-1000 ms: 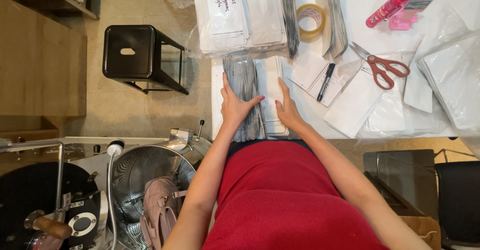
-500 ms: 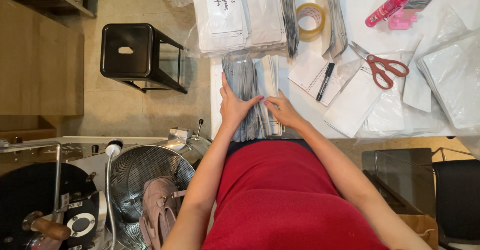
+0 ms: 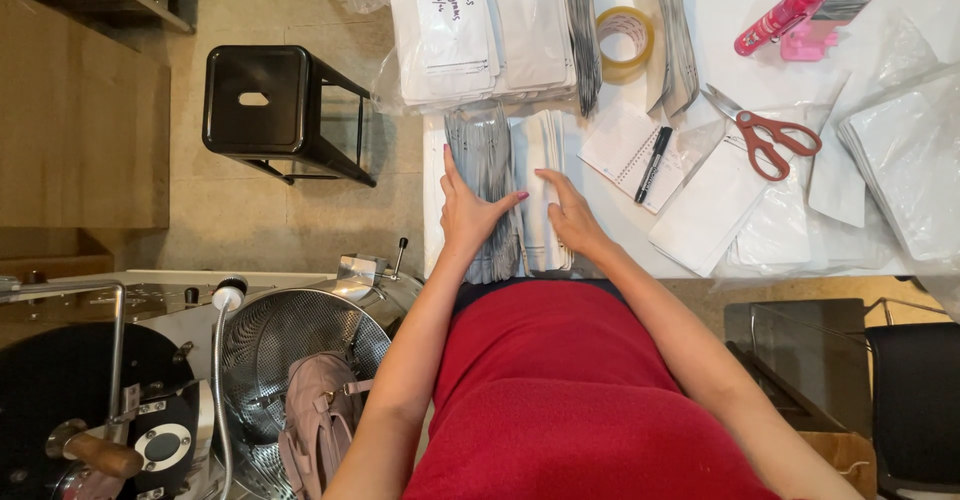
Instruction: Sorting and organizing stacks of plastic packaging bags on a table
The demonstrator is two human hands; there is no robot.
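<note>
A: What is the left hand (image 3: 470, 215) doing?
B: It lies flat, fingers spread, pressing down on a row of grey pouches (image 3: 487, 175) at the near edge of the counter (image 3: 640, 245).
A: And the right hand (image 3: 572, 218)?
B: Just beside it, palm down with fingers extended, resting on the white pouches (image 3: 543, 160) that touch the grey ones. It grips nothing.
A: What lies around them?
B: Beyond the fingertips, bigger stacks of white bags (image 3: 480, 30). Out past the right hand, a black marker (image 3: 653, 164) on a notepad (image 3: 625, 145), then red-handled scissors (image 3: 765, 140). A tape roll (image 3: 625, 40) sits farther off.
</note>
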